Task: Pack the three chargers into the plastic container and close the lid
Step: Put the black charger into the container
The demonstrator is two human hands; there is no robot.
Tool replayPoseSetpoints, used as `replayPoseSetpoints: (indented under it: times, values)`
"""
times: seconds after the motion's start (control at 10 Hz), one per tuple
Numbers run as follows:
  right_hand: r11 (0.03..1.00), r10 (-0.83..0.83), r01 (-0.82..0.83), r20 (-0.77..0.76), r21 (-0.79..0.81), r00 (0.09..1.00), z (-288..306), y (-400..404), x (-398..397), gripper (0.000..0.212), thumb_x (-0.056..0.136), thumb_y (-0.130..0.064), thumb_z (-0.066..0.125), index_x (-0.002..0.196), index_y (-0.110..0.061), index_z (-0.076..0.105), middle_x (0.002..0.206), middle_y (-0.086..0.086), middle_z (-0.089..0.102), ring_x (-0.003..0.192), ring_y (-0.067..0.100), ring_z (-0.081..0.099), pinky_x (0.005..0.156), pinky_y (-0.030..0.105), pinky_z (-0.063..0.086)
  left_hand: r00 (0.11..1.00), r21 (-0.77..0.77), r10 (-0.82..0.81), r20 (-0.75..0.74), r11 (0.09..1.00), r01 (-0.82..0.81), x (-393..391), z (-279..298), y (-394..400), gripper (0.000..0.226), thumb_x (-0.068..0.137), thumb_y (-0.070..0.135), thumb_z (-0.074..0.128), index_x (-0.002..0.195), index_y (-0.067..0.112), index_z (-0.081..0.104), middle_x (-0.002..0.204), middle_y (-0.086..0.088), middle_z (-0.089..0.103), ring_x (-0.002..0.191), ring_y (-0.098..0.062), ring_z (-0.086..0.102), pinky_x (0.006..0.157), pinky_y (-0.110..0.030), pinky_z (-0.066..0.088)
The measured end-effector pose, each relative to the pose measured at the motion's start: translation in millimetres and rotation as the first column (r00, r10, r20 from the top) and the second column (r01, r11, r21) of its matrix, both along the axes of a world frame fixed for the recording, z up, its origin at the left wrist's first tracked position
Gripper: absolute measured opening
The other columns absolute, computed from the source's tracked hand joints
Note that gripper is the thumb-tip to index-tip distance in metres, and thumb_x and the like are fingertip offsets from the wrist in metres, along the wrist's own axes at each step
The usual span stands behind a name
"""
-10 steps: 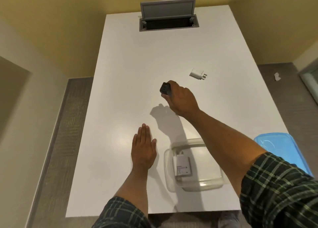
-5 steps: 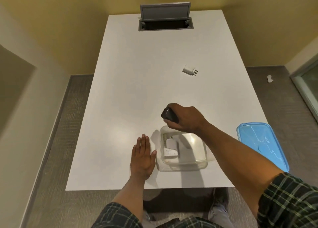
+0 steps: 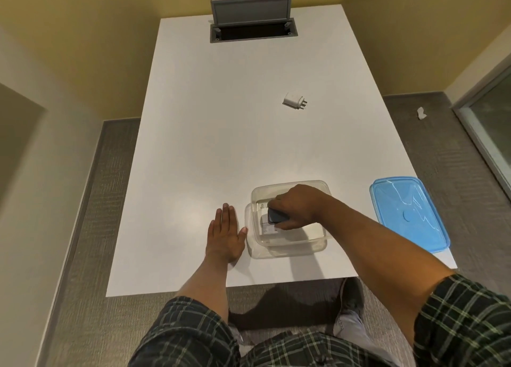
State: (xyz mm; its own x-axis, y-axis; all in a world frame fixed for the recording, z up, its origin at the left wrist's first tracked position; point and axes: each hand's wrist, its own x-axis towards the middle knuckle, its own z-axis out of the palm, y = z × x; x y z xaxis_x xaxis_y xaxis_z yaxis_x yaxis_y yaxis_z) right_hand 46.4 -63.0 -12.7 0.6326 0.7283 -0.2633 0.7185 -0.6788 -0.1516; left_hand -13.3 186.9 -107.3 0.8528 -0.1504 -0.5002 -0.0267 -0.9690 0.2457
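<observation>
Right hand (image 3: 297, 206) inside clear plastic container (image 3: 287, 245)
Its fingers hold a black charger (image 3: 277, 216); left hand (image 3: 224, 236) rests flat, fingers spread, on white bench (image 3: 210, 150)

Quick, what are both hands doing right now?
Left hand: open, flat on the white table, holding nothing.
Right hand: closed on the black charger, inside the clear container.
</observation>
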Motion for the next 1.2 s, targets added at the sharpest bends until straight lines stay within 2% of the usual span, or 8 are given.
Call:
replayPoseSetpoints:
  times: [0.1,0.2,0.3,0.4,0.6,0.8,1.0,1.2]
  values:
    - [0.994,-0.023,0.020,-0.031,-0.103,0.999,-4,-5,-3,0.029,0.090,-0.049,0.059,0.098,-0.021,0.056,0.093,-0.002,0.065,0.075,0.027,0.065,0.052,0.027,0.025,1.000,0.005,-0.008,-0.014,1.000,0.009,0,2,0,0.073,0.108,0.047,0.018,0.159,0.013,-0.021,0.167,-0.006,-0.028,0.157,-0.025,-0.021,0.130,-0.044,-0.004]
    - [0.981,-0.045,0.037,-0.040,-0.189,0.998,-8,-8,-7,0.029,0.092,-0.042,0.060,0.110,-0.020,0.056,0.102,0.001,0.064,0.082,0.030,0.066,0.056,0.030,0.033,1.000,0.013,-0.015,-0.018,1.000,0.015,0,2,0,0.073,0.108,0.048,0.017,0.159,0.013,-0.021,0.167,-0.007,-0.029,0.157,-0.025,-0.022,0.130,-0.045,-0.004]
    - [0.970,-0.098,0.090,-0.028,-0.226,0.995,-13,-10,-17,0.025,0.093,-0.026,0.058,0.117,-0.019,0.053,0.106,0.004,0.062,0.081,0.034,0.066,0.061,0.036,0.050,0.999,0.011,-0.012,-0.033,1.000,0.013,1,2,0,0.073,0.108,0.048,0.017,0.159,0.013,-0.022,0.167,-0.006,-0.030,0.157,-0.025,-0.022,0.130,-0.044,-0.005]
    - [0.969,-0.109,0.106,-0.005,-0.221,0.994,-16,-11,-22,0.027,0.094,-0.021,0.055,0.121,-0.020,0.052,0.107,0.005,0.060,0.080,0.034,0.067,0.064,0.039,0.053,0.999,0.016,-0.012,-0.036,1.000,0.013,2,2,0,0.073,0.108,0.048,0.017,0.159,0.013,-0.022,0.167,-0.006,-0.030,0.157,-0.025,-0.023,0.130,-0.044,-0.006]
    - [0.971,-0.104,0.104,0.015,-0.213,0.994,-20,-14,-30,0.030,0.097,-0.015,0.048,0.126,-0.020,0.053,0.111,0.007,0.058,0.078,0.032,0.066,0.059,0.037,0.044,0.999,0.017,-0.014,-0.050,1.000,0.015,3,2,0,0.073,0.107,0.048,0.016,0.158,0.013,-0.023,0.166,-0.006,-0.032,0.156,-0.025,-0.024,0.130,-0.044,-0.007]
    - [0.977,-0.088,0.078,-0.040,-0.198,0.995,-22,-17,-39,0.036,0.098,-0.012,0.048,0.132,-0.025,0.052,0.121,0.006,0.054,0.082,0.032,0.066,0.065,0.037,0.050,0.999,0.014,-0.016,-0.051,1.000,0.017,2,0,-1,0.073,0.107,0.049,0.016,0.158,0.014,-0.023,0.166,-0.006,-0.032,0.156,-0.025,-0.025,0.129,-0.044,-0.007]
    - [0.978,-0.183,0.167,-0.131,-0.127,0.974,-25,-14,-42,0.042,0.090,-0.014,0.059,0.129,-0.030,0.061,0.136,-0.006,0.054,0.103,0.025,0.065,0.078,0.035,0.055,0.999,0.019,-0.016,-0.042,1.000,0.017,2,1,0,0.074,0.107,0.049,0.016,0.159,0.013,-0.023,0.166,-0.007,-0.031,0.156,-0.025,-0.024,0.130,-0.044,-0.007]
    - [0.934,-0.347,0.356,-0.222,0.004,0.911,-32,-19,-48,0.038,0.089,-0.026,0.065,0.123,-0.043,0.067,0.145,-0.021,0.050,0.120,0.013,0.061,0.087,0.033,0.054,1.000,0.036,-0.016,-0.016,0.999,0.016,1,2,-1,0.073,0.108,0.048,0.018,0.159,0.012,-0.020,0.168,-0.008,-0.028,0.157,-0.026,-0.021,0.130,-0.045,-0.004]
